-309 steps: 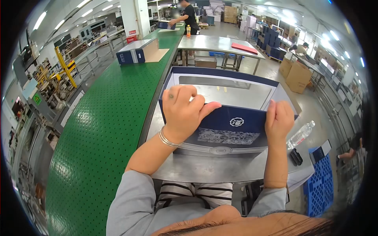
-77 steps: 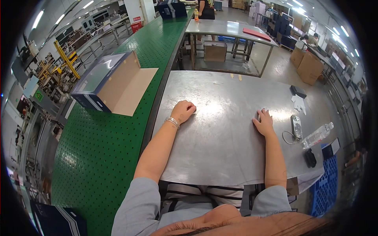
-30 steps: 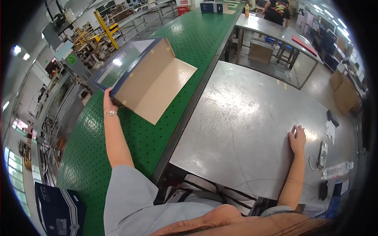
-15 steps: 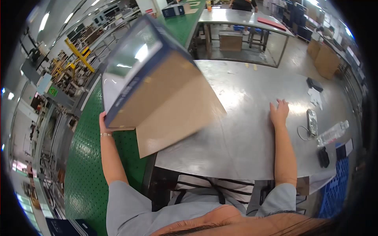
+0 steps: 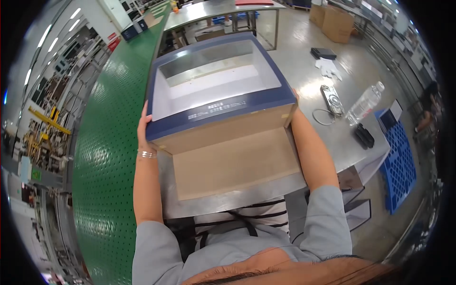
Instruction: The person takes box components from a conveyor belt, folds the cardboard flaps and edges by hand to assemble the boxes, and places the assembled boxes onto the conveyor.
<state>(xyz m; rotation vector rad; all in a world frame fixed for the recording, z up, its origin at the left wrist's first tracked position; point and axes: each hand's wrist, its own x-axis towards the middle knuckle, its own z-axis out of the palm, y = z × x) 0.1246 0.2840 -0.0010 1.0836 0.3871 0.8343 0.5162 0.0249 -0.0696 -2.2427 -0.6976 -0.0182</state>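
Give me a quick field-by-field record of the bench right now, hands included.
Left hand: on the left side of the navy box; hand at
Right hand: at the box's right side; fingers partly hidden
Box: clear window up, brown flap towards the person
Support: over the metal table; whether fully resting, cannot tell
Right of box: white glove, silvery device, clear bottle lying down, black object
Left of table: green perforated surface

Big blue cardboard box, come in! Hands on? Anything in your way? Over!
Left hand: grip on one side; right hand opposite, mostly hidden. Navy cardboard box with window: brown cardboard flap nearest person. Clear plastic bottle: off right, not touching.
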